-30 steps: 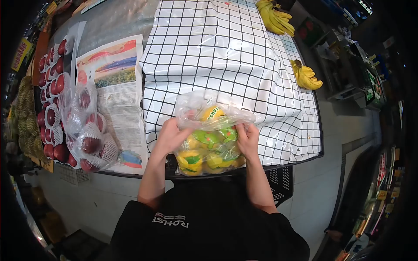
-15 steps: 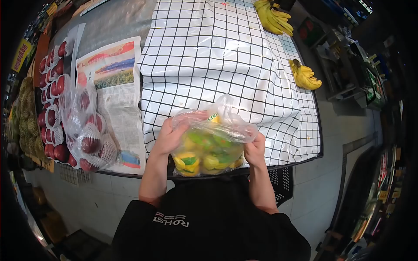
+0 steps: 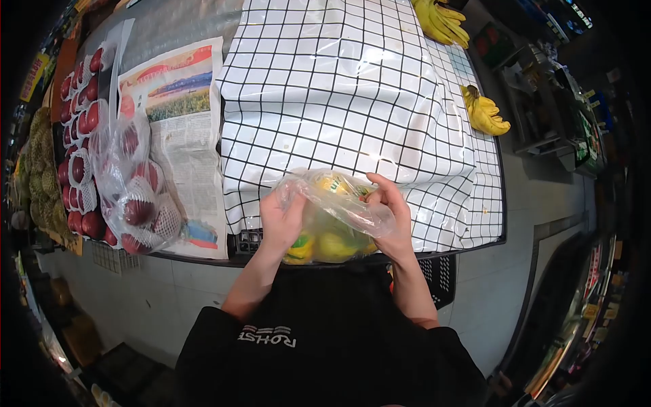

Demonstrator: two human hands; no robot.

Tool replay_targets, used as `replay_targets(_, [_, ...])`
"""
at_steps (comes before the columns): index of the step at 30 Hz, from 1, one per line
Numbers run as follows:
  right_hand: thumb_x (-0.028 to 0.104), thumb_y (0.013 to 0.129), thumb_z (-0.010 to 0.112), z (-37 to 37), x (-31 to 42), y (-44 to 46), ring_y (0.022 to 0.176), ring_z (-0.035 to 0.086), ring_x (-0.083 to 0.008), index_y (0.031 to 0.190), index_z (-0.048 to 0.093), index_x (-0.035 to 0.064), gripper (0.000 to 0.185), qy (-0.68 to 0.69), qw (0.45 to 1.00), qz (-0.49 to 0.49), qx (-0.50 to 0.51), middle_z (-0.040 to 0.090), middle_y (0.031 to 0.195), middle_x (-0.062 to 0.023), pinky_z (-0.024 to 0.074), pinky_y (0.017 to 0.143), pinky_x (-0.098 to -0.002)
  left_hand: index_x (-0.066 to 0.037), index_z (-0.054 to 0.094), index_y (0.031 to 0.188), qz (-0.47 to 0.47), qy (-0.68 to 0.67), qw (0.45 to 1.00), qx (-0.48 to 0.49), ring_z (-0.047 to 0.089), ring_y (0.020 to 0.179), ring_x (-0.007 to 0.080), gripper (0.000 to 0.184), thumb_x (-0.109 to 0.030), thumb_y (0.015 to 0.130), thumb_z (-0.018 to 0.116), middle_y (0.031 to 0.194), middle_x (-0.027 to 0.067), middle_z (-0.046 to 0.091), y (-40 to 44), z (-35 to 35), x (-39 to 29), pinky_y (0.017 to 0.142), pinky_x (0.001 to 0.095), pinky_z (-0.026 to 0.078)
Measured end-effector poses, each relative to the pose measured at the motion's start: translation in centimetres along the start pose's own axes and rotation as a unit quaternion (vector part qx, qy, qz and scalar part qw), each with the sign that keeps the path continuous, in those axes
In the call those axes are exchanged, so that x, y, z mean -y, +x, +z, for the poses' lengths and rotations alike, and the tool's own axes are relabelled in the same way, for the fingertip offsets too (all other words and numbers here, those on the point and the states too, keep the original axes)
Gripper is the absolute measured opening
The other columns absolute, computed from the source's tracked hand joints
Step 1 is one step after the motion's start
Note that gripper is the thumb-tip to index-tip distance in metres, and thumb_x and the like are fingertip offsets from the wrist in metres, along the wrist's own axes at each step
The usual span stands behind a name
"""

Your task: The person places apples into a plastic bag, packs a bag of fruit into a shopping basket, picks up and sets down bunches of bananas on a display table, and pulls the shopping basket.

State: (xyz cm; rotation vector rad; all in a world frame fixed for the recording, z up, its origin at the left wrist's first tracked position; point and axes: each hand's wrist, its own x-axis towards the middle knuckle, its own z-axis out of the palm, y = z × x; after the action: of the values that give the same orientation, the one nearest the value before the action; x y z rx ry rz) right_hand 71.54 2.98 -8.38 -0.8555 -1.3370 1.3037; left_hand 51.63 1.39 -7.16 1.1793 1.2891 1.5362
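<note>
At the near table edge is a clear plastic bag (image 3: 339, 216) holding several round yellow-and-green items (image 3: 336, 245), seemingly wrapped, with print on one at the top. My left hand (image 3: 285, 216) is closed on the bag's rim at its left side. On the opposite side, my right hand (image 3: 393, 211) grips the rim, its index finger raised and bent above the plastic. Film and fingers partly cover the contents.
A white checked cloth (image 3: 298, 108) covers the table, with newspaper (image 3: 183, 146) to its left. Bagged red fruit in foam nets (image 3: 140, 210) lies beside rows of red fruit (image 3: 80, 163). Banana bunches (image 3: 485, 114) sit along the right edge.
My left hand has moved right, and my hands are closer together around the bag's mouth. My right index finger has lifted. The bag's rim has bunched and dropped lower over the contents.
</note>
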Motion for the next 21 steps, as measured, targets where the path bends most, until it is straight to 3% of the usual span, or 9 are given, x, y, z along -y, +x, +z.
replay_targets(2, [0.005,0.073,0.077,0.1,0.0,0.6,0.071,0.052,-0.0128,0.134,0.05,0.0049,0.067,-0.198,0.98,0.005,0.013,0.055,0.077,-0.0035,0.0454,0.07,-0.0268,0.004,0.064,0.094,-0.02,0.004,1.0,0.007,0.054,0.074,0.0045,0.015,-0.008,0.093,0.054,0.082,0.0004,0.064,0.9,0.0,0.6,0.064,0.0212,0.045])
replay_targets(3, [0.007,0.071,0.077,0.4,1.0,1.0,0.067,0.053,-0.018,0.132,0.055,0.0071,0.065,-0.283,0.958,-0.038,0.015,0.056,0.072,-0.0058,0.0429,0.072,-0.03,0.004,0.064,0.095,-0.022,-0.003,1.0,0.022,0.055,0.075,0.0046,0.016,-0.008,0.093,0.054,0.083,0.0005,0.064,1.3,-0.3,1.1,0.065,0.0211,0.045])
replay_targets(4, [0.007,0.071,0.077,0.5,1.3,1.3,0.067,0.053,-0.018,0.132,0.055,0.0071,0.065,-0.282,0.959,-0.035,0.014,0.056,0.072,-0.0058,0.0429,0.072,-0.03,0.004,0.064,0.096,-0.023,-0.011,0.999,0.038,0.055,0.075,0.0046,0.016,-0.008,0.093,0.053,0.084,0.0006,0.065,1.6,-0.4,1.2,0.066,0.0209,0.045])
replay_targets(7, [0.009,0.077,0.073,1.0,1.2,1.7,0.064,0.053,-0.0201,0.105,0.072,0.0077,0.028,-0.318,0.943,-0.095,0.028,0.059,0.062,-0.0045,0.0382,0.075,-0.0306,0.004,0.064,0.096,-0.037,-0.052,0.997,0.051,0.055,0.073,0.0043,0.016,-0.006,0.093,0.052,0.083,0.001,0.064,1.7,-1.0,2.0,0.064,0.0209,0.045])
replay_targets(8, [0.009,0.077,0.073,0.8,1.0,1.5,0.064,0.053,-0.0201,0.105,0.072,0.0077,0.028,-0.317,0.943,-0.093,0.028,0.059,0.062,-0.0045,0.0382,0.075,-0.0306,0.004,0.064,0.095,-0.051,-0.093,0.993,0.055,0.055,0.073,0.0043,0.016,-0.006,0.093,0.051,0.083,0.0014,0.064,1.7,-1.3,2.4,0.064,0.021,0.045])
replay_targets(10, [0.007,0.075,0.072,0.2,0.5,1.0,0.072,0.049,-0.0181,0.108,0.071,0.0094,0.034,-0.307,0.946,-0.08,0.059,0.065,0.08,-0.0047,0.0406,0.081,-0.03,0.004,0.064,0.093,-0.049,-0.099,0.992,0.065,0.053,0.07,0.0041,0.016,-0.006,0.093,0.051,0.079,0.0007,0.063,1.7,-1.6,1.7,0.061,0.0209,0.043])
replay_targets(13, [0.008,0.077,0.07,0.5,0.4,0.6,0.069,0.055,-0.0235,0.092,0.071,0.0076,0.016,-0.307,0.941,-0.141,0.029,0.058,0.068,-0.0059,0.0397,0.08,-0.0344,0.002,0.063,0.088,-0.066,-0.119,0.988,0.074,0.05,0.063,0.0036,0.016,-0.006,0.093,0.05,0.071,-0.0012,0.058,1.7,-2.4,2.0,0.056,0.0206,0.039])
replay_targets(17, [0.007,0.076,0.069,0.5,0.5,-0.2,0.081,0.059,-0.0262,0.086,0.068,0.006,0.011,-0.316,0.933,-0.148,0.085,0.059,0.074,-0.007,0.0397,0.092,-0.0419,-0.002,0.061,0.081,-0.05,-0.065,0.996,0.028,0.041,0.052,0.0028,0.022,-0.014,0.095,0.049,0.063,-0.0025,0.053,1.9,-1.4,2.1,0.047,0.0193,0.028])
replay_targets(21, [0.009,0.075,0.071,0.5,0.3,-0.3,0.082,0.06,-0.027,0.084,0.067,0.0055,0.011,-0.311,0.936,-0.151,0.068,0.061,0.076,-0.0069,0.0397,0.092,-0.0415,-0.002,0.061,0.081,-0.022,-0.029,0.999,0.04,0.039,0.051,0.003,0.022,-0.013,0.095,0.048,0.061,-0.0032,0.051,2.2,-0.7,1.4,0.047,0.0197,0.028])
